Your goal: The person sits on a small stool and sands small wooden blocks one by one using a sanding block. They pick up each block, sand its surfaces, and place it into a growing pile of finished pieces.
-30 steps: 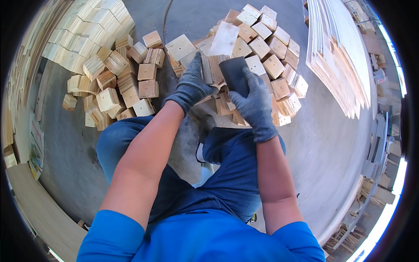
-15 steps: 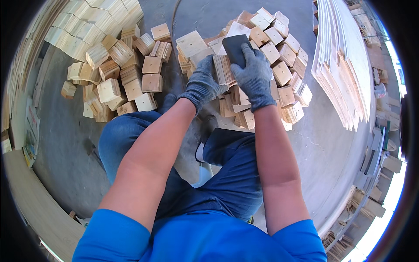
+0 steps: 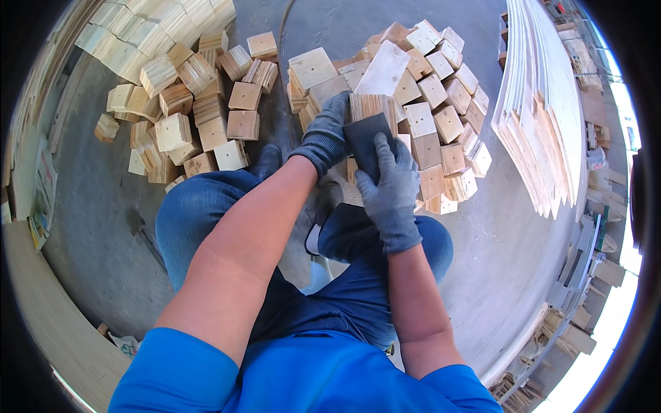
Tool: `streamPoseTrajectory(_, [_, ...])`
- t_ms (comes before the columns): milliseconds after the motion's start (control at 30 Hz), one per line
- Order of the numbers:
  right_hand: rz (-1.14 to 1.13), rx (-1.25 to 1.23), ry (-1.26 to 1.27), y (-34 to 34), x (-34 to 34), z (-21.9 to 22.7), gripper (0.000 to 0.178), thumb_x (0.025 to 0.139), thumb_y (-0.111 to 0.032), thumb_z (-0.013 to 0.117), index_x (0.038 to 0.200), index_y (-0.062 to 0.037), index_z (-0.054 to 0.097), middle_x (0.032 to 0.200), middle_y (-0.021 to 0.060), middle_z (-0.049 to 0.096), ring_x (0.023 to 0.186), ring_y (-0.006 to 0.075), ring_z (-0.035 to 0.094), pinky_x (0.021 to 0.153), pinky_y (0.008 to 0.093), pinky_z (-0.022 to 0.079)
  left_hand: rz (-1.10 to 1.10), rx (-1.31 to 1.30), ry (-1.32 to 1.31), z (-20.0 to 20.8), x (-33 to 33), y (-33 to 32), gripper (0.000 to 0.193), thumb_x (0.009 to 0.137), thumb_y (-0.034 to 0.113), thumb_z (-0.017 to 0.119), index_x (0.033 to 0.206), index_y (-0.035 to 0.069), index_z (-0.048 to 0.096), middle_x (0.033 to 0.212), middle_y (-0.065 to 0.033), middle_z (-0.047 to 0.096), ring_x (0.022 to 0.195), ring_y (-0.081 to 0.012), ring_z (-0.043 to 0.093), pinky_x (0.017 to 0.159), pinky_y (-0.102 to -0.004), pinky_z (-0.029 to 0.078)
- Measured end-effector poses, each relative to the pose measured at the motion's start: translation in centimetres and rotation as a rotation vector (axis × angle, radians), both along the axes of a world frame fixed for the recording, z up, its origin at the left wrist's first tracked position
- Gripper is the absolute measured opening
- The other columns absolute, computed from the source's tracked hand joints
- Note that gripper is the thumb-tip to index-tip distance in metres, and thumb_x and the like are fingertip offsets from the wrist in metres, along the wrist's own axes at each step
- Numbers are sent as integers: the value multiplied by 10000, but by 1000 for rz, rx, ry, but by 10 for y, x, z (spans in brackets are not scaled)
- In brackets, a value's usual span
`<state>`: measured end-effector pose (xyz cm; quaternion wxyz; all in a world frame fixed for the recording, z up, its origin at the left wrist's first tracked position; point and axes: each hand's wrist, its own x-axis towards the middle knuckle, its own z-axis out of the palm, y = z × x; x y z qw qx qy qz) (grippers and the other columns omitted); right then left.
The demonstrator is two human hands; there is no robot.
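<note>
My left hand [image 3: 326, 134], in a grey knit glove, is closed around the left side of a bundle of small plywood plates [image 3: 372, 104], its layered edges facing me. Its fingertips are partly hidden behind the bundle. My right hand [image 3: 391, 191], gloved alike, grips a black rectangular sanding pad [image 3: 367, 140]. The pad lies tilted against the near lower part of the bundle and covers some of it. A long pale board [image 3: 383, 69] lies just beyond, on top of a heap of plywood blocks [image 3: 432, 89].
Another heap of plywood blocks [image 3: 206, 103] lies on the grey floor [image 3: 496, 261] to the left. Neat stacks of plywood [image 3: 148, 31] stand at the far left. Large thin plywood sheets [image 3: 540, 117] lean at the right, near a cluttered rack [image 3: 585, 255].
My right hand has drawn the sanding pad toward me, from above the bundle down over its near side. My left hand and the bundle have shifted slightly; the view has moved a little.
</note>
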<state>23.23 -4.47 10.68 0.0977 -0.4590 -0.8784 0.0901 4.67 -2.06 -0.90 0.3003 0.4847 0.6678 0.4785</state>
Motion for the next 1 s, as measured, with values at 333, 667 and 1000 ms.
streamPoseTrajectory(333, [-79,32,-35,119,-68,13,720,905,-343,771,1554,-125,550,1362,251,625,1220,480,641,1038,601,505,-20,-26,-8,10,2,2,1045,656,294,998,1524,68,463,1504,-222,541,1406,-414,557,1197,-441,474])
streamPoseTrajectory(667, [-20,-53,-26,-3,-1,4,794,885,-334,814,1597,-148,514,1538,304,499,1372,507,536,1138,601,440,8,-42,14,9,-1,-6,927,751,249,935,1539,51,488,1451,-263,591,1377,-425,589,1189,-436,474])
streamPoseTrajectory(1000, [-31,38,18,101,-51,9,733,884,-344,790,1550,-135,565,1428,257,599,1263,479,624,1060,580,505,20,-1,35,8,1,-2,1073,672,304,1003,1560,52,457,1478,-238,563,1347,-400,607,1175,-414,488])
